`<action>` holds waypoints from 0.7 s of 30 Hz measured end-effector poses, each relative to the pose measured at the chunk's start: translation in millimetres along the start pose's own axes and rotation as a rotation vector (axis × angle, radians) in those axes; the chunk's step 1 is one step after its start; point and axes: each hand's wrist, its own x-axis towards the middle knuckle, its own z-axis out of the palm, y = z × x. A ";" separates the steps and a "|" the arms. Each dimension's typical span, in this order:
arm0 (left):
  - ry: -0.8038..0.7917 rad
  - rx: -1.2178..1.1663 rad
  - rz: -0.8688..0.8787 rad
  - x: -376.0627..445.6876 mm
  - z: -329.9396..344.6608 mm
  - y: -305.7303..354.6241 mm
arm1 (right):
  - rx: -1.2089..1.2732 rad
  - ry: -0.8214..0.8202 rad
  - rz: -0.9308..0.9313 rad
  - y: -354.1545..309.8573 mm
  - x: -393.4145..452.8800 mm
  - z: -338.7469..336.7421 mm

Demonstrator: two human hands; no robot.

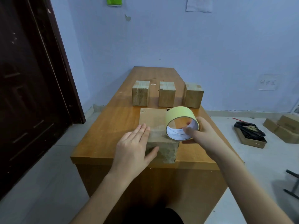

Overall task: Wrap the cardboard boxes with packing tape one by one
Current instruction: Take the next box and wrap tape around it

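At the worktop's (103,136) near edge, the left hand (134,146) lies flat, fingers straight, on the cardboard box (153,125); the right hand (199,131) grips the tape roll (181,122) standing on its right side — best to pin the box firmly and draw tape taut.

Soft, even indoor light — bowed wide-angle edges

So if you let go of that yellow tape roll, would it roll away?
Probably it could. The tape roll is round and stands on its curved edge atop the big cardboard box, so only the right hand gripping it keeps it put. It looks hollow, so likely light and easy to nudge. The box top seems flat, so it might just wobble or tip onto its side.
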 end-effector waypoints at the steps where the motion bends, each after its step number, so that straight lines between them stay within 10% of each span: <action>1: 0.000 0.003 -0.004 -0.1 0.5 0.5 | -0.024 0.011 -0.008 2.9 -0.5 4.2; 21: -0.079 0.032 -0.081 15.9 -9.8 6.9 | 0.337 0.081 0.167 27.6 -2.1 -0.3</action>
